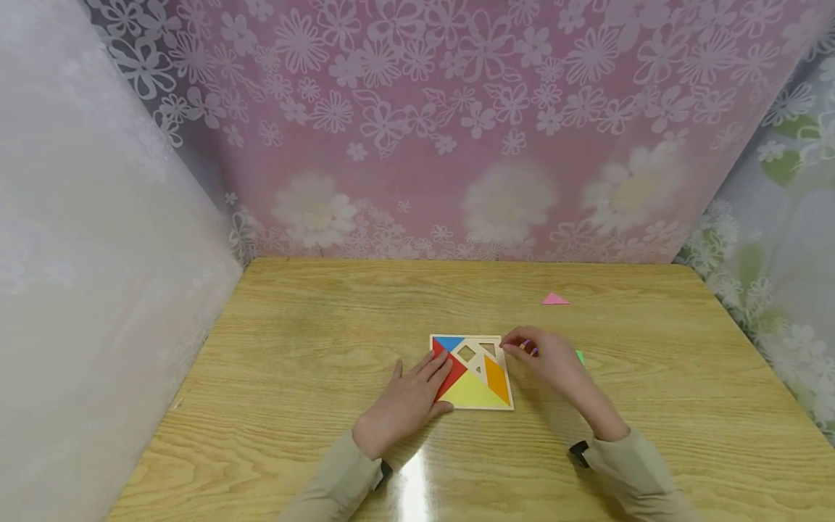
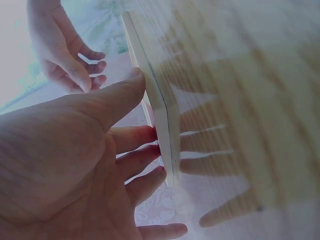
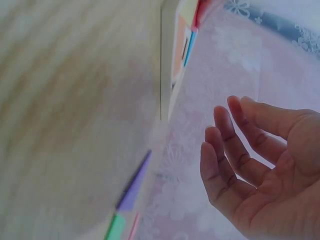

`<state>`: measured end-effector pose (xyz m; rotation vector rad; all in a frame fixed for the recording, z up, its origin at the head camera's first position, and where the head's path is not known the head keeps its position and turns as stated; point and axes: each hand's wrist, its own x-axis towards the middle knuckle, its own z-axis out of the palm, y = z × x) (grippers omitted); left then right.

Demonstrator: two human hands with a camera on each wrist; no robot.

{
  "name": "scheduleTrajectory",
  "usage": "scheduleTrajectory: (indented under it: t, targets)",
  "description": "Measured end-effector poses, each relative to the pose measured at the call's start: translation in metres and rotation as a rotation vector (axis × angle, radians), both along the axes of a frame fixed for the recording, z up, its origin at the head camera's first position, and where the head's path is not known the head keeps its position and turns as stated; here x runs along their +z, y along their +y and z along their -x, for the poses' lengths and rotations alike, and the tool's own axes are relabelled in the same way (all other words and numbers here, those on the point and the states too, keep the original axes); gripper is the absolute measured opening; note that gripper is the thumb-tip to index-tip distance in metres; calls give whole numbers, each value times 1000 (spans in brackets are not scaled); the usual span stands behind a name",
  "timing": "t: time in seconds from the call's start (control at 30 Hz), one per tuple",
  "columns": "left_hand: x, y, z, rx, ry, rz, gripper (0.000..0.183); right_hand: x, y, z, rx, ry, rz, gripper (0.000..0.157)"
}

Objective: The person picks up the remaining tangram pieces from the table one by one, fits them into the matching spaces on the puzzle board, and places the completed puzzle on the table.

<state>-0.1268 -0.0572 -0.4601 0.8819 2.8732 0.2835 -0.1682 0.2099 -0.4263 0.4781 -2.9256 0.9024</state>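
My left hand [image 1: 407,397] rests on the left side of a square wooden tangram board [image 1: 483,408]. Its straight fingers touch the red triangle [image 1: 458,373], and the thumb lies at the near edge. Also set in the board are a blue triangle [image 1: 448,342], a yellow triangle [image 1: 471,394] and an orange parallelogram [image 1: 497,380]. Several cut-outs show in its upper right part. Beside the board's upper right corner hovers my right hand [image 1: 546,357], fingers loosely bent, thumb close to the index finger. Nothing shows between its fingers in the right wrist view.
A purple piece [image 3: 134,187] lies on the table, partly behind the right hand in the head view. Near it is a green piece [image 1: 580,356]. Farther back lies a pink triangle [image 1: 555,299]. Flowered cloth [image 1: 404,145] hangs behind the wooden table [image 1: 313,312].
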Motion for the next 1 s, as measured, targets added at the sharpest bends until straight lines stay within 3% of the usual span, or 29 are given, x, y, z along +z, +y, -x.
scheduleTrajectory:
  t: [0.27,0.5,0.8,1.0]
  targets:
    - [0,0,0,3,-10,-3,69,5,31,1,-38,47,-29,10]
    - [0,-1,-1,-3,4,4,68,0,60,0,-54,41,-192,19]
    - [2,0,-2,1,-8,5,68,-10,82,0,-54,-31,-317,34]
    - [1,-1,-2,1,-3,1,69,-15,86,2,-50,-48,-331,35]
